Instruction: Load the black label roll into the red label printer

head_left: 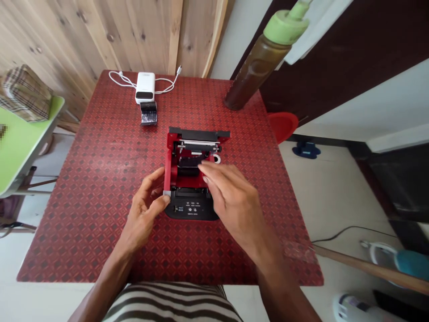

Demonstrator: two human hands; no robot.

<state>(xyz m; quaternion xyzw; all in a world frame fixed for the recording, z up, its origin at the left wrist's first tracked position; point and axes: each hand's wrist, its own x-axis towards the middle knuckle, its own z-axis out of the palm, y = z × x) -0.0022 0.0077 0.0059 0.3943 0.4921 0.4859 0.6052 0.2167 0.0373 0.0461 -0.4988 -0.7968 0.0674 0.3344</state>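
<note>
A small red-and-black label printer stands on the table with its lid raised. Its red inside shows, with a dark roller under the lid. My left hand grips the printer's left side, thumb on the front left corner and fingers along the outer wall. Inside lies a black ribbon with a dark roll below it. My right hand reaches over the printer's right side, thumb and fingers pinched at the ribbon's right end. That hand hides the right wall. A white ring-shaped piece shows just beyond it.
A white power bank with white cables lies at the back left, a piece of black film before it. A tall brown bottle with a green cap stands at the back right. The patterned red table has a red stool beside it.
</note>
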